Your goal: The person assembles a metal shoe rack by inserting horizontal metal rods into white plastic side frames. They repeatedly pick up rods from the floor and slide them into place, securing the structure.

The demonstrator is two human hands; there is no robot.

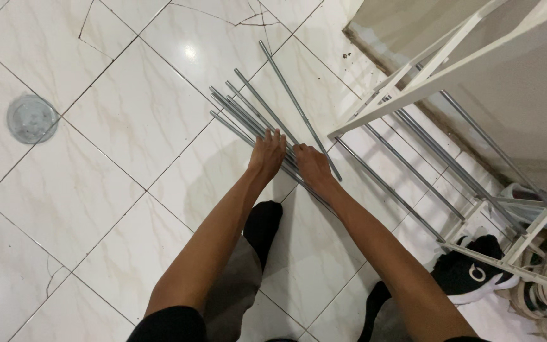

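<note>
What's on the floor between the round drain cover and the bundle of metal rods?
Only bare white floor tiles lie between the drain cover and the metal rods, as the head view shows.

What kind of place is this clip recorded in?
Probably a home entryway or utility corner: glossy white floor tiles with a round drain cover, and shoes beside a white rack frame. Both hands rest on metal rods.

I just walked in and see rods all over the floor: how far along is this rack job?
Partly along, it seems. Done: the white rack frame already carries several metal rods between its side pieces. In hand: the left hand and right hand both rest on a loose bundle of rods on the tiled floor. Left: those loose rods are apart from the frame, and shoes lie beside it.
</note>
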